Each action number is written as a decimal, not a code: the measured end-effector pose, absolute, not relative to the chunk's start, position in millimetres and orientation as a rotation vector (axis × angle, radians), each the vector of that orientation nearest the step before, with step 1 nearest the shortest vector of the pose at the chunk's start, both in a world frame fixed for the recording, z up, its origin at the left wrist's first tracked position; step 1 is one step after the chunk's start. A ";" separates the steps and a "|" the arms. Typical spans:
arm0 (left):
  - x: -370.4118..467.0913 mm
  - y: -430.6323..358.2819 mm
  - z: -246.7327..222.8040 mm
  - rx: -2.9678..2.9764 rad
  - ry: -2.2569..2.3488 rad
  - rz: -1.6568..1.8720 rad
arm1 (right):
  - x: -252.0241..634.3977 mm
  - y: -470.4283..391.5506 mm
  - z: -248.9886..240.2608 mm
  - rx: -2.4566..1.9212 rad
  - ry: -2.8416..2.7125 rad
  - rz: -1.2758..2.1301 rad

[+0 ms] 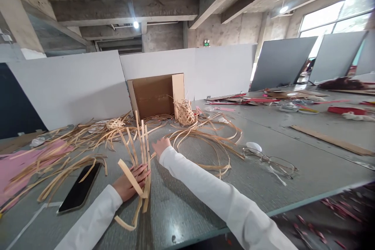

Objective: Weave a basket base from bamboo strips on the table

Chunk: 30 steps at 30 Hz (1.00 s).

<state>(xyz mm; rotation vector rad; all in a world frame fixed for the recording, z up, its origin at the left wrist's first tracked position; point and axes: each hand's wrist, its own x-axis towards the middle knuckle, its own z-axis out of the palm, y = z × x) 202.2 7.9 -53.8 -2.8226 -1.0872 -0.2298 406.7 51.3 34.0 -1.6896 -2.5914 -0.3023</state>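
Observation:
My left hand (131,183) lies over a small group of flat pale strips (143,144), like split bamboo or wood, on the grey table. Its fingers are stretched out flat across them, and one folded strip (130,177) crosses in front of the hand. Further forward and to the right, my right hand (161,147) is closed, its fingers curled down at a strip end (153,155); the fingertips are partly hidden. A curled strip end (129,224) hangs towards me below the left hand.
A black phone (80,187) lies left, among loose strips (70,160) and pink paper (38,156). Coiled strips (205,140), glasses (272,162) and a white oval object (253,147) lie right. Behind stand a woven ball-like piece (185,113), an open cardboard box (154,99) and grey partitions (222,70).

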 end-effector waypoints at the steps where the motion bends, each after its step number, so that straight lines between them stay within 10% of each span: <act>1: 200.9 8.6 -54.0 -2.834 -1.093 -0.192 | 402.5 59.4 31.0 -1.693 -2.589 -0.297; 16: 203.6 5.6 -49.3 -2.901 -1.203 -0.071 | 461.7 76.1 82.3 -1.296 -1.971 -0.373; 30: 199.7 10.0 -60.6 -2.868 -1.149 -0.164 | 532.6 27.0 137.6 -0.379 -0.901 0.244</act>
